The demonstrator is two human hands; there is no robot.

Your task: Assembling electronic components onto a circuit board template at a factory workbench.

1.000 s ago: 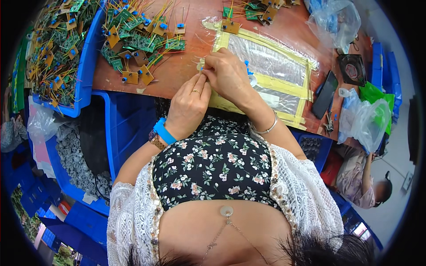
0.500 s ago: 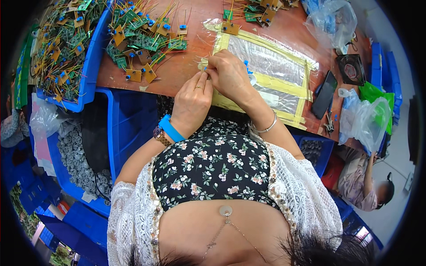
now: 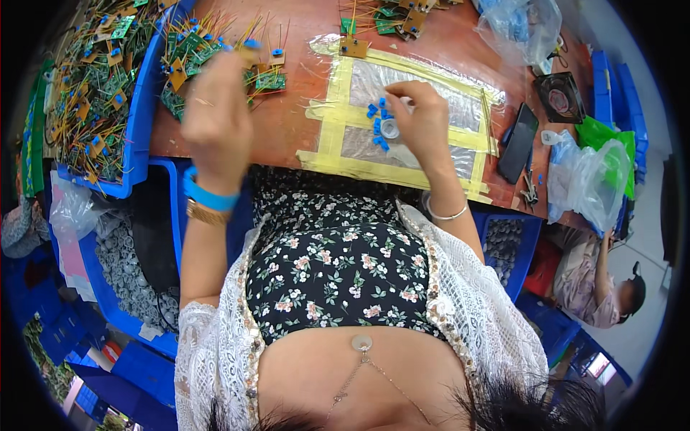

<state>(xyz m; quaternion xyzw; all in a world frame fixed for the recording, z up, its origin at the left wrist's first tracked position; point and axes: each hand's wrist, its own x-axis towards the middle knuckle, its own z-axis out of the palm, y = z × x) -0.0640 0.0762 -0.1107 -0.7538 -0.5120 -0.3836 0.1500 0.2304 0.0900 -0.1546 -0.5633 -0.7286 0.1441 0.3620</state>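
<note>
Blue pieces (image 3: 377, 126): small, chunky, clustered beside right hand (image 3: 422, 121); left hand (image 3: 219, 118) apart, blurred; grips unclear.

left hand (image 3: 218, 118) has swung to the boards (image 3: 270, 80) — right hand (image 3: 424, 121) now beside blue pieces (image 3: 377, 127)

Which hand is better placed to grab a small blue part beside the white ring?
Likely the right hand: it is close by the small blue parts. The left hand, blurred, is well off to the left, by the heap of circuit boards.
</note>
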